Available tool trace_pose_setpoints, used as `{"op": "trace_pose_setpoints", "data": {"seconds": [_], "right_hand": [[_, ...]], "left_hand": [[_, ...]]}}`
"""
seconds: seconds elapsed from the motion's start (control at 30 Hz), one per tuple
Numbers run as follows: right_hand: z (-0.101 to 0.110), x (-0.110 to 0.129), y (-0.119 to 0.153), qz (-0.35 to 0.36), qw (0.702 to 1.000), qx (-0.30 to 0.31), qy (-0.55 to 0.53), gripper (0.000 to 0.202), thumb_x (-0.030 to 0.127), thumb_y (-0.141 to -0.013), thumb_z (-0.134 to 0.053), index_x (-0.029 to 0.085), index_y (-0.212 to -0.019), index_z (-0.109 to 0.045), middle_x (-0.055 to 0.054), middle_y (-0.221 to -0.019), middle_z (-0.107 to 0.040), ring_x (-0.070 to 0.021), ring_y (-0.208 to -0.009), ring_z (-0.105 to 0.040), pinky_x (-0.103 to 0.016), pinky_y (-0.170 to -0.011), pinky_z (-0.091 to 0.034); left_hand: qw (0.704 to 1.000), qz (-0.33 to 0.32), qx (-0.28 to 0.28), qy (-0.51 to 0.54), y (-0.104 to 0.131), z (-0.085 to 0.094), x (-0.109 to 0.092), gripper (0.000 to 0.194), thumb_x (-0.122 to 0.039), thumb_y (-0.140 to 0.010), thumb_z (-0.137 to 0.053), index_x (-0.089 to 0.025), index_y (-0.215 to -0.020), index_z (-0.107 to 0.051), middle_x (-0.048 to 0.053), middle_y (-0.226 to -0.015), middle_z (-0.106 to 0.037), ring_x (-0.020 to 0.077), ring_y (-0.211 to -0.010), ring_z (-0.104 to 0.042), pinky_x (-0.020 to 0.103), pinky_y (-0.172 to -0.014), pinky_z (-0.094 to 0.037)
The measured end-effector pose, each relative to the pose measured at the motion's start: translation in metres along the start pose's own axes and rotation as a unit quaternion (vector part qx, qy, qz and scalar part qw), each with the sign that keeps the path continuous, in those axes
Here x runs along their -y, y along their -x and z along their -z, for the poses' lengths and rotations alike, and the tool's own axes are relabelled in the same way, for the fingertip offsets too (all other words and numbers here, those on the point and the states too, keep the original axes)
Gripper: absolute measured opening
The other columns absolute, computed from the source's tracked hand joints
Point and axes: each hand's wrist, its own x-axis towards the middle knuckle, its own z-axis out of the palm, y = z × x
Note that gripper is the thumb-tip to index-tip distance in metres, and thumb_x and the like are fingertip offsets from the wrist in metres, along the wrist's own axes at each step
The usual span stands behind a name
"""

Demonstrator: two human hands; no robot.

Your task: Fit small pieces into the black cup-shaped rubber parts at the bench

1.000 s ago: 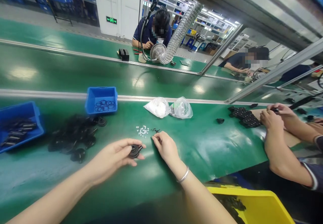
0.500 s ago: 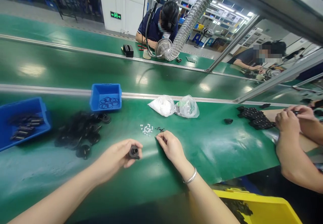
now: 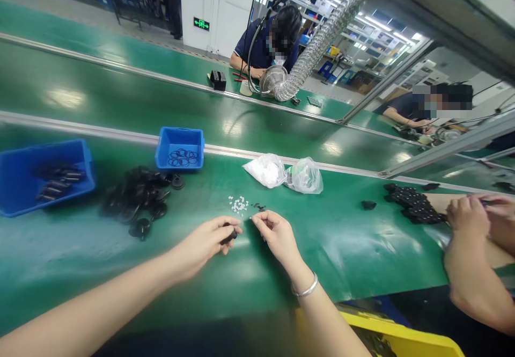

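My left hand [image 3: 215, 237] is closed around a black round plastic part [image 3: 229, 233], held just above the green bench. To its right my right hand [image 3: 276, 232] is pinched, thumb against forefinger. A tiny pale speck shows at those fingertips, too small to name. Just beyond both hands lie a scatter of small white pieces [image 3: 240, 204] and, beside it, a little group of tiny black pieces [image 3: 259, 206]. A heap of black round parts [image 3: 139, 193] rests on the bench to the left of my left hand.
Farther back stand a blue bin with black rings [image 3: 179, 148], a larger blue bin [image 3: 90, 169] and two clear plastic bags [image 3: 265, 172]. A yellow crate [image 3: 418, 333] sits low at right. A co-worker's hands [image 3: 469, 215] work beside black parts [image 3: 414, 203].
My left hand has come closer to my right and turned, so the black part shows its side. My right hand has drawn slightly back from the tiny black pieces, still pinched. The view has shifted.
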Motion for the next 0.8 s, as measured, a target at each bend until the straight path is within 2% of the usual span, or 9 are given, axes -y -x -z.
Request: {"op": "trace_pose_setpoints", "data": {"seconds": [0.07, 0.13, 0.23, 0.33, 0.43, 0.57, 0.7, 0.8], "right_hand": [[0.001, 0.012, 0.005, 0.009, 1.000, 0.002, -0.022, 0.025, 0.037, -0.090, -0.053, 0.018, -0.078, -0.064, 0.000, -0.067, -0.058, -0.0118, -0.054, -0.051, -0.023, -0.050, -0.042], [-0.001, 0.025, 0.012, 0.050, 0.999, 0.006, -0.021, 0.023, 0.034, -0.091, -0.053, 0.019, -0.078, -0.064, -0.001, -0.068, -0.058, -0.0121, -0.057, -0.053, -0.023, -0.052, -0.044], [-0.011, 0.037, 0.022, 0.130, 0.991, 0.018, 0.003, 0.018, 0.027, -0.092, -0.051, 0.020, -0.082, -0.063, -0.002, -0.072, -0.060, -0.0133, -0.064, -0.055, -0.025, -0.058, -0.046], [-0.024, 0.036, 0.030, 0.197, 0.977, 0.011, 0.082, 0.015, 0.021, -0.094, -0.047, 0.019, -0.088, -0.061, -0.004, -0.077, -0.061, -0.0154, -0.070, -0.057, -0.028, -0.063, -0.048], [-0.033, 0.031, 0.034, 0.246, 0.951, -0.002, 0.188, 0.015, 0.017, -0.095, -0.045, 0.017, -0.094, -0.060, -0.007, -0.081, -0.061, -0.0177, -0.075, -0.058, -0.031, -0.066, -0.049], [-0.034, 0.030, 0.038, 0.272, 0.922, 0.006, 0.274, 0.016, 0.016, -0.095, -0.045, 0.017, -0.097, -0.060, -0.008, -0.084, -0.060, -0.0188, -0.076, -0.058, -0.031, -0.066, -0.050], [-0.034, 0.030, 0.039, 0.296, 0.908, 0.018, 0.295, 0.016, 0.013, -0.094, -0.046, 0.015, -0.101, -0.060, -0.010, -0.085, -0.061, -0.0203, -0.077, -0.058, -0.033, -0.067, -0.051], [-0.036, 0.027, 0.040, 0.303, 0.908, 0.029, 0.287, 0.020, 0.012, -0.093, -0.045, 0.014, -0.107, -0.059, -0.010, -0.086, -0.061, -0.0212, -0.077, -0.058, -0.035, -0.068, -0.051]], "left_hand": [[0.997, -0.023, 0.019, -0.072, -0.006, 0.004, 0.008, 0.032, -0.035, -0.080, -0.063, -0.015, -0.105, -0.058, 0.010, -0.105, -0.063, 0.0101, -0.061, -0.052, 0.027, -0.056, -0.042], [0.992, -0.033, 0.029, -0.120, -0.010, 0.008, 0.016, 0.036, -0.036, -0.077, -0.066, -0.016, -0.105, -0.057, 0.009, -0.100, -0.065, 0.0113, -0.057, -0.055, 0.028, -0.054, -0.045], [0.989, -0.053, 0.038, -0.132, -0.012, 0.010, 0.023, 0.036, -0.029, -0.075, -0.066, -0.017, -0.107, -0.056, 0.005, -0.091, -0.065, 0.0186, -0.075, -0.064, 0.033, -0.069, -0.051], [0.971, -0.097, 0.009, -0.219, -0.010, 0.011, 0.024, 0.036, -0.020, -0.075, -0.062, -0.018, -0.110, -0.058, 0.006, -0.101, -0.062, 0.0192, -0.085, -0.062, 0.032, -0.077, -0.049], [0.939, -0.118, -0.023, -0.321, -0.006, 0.012, 0.023, 0.038, -0.016, -0.076, -0.057, -0.021, -0.114, -0.059, 0.005, -0.102, -0.059, 0.0141, -0.069, -0.057, 0.027, -0.066, -0.047], [0.922, -0.127, -0.029, -0.364, -0.004, 0.014, 0.022, 0.042, -0.014, -0.076, -0.053, -0.021, -0.117, -0.059, 0.005, -0.102, -0.059, 0.0114, -0.059, -0.052, 0.026, -0.060, -0.045], [0.909, -0.129, -0.025, -0.395, -0.005, 0.015, 0.021, 0.044, -0.013, -0.077, -0.050, -0.019, -0.120, -0.058, 0.010, -0.112, -0.060, 0.0160, -0.070, -0.059, 0.031, -0.068, -0.049], [0.901, -0.139, -0.018, -0.411, -0.004, 0.017, 0.022, 0.044, -0.013, -0.079, -0.048, -0.017, -0.122, -0.057, 0.012, -0.120, -0.059, 0.0217, -0.089, -0.062, 0.035, -0.081, -0.050]]}}
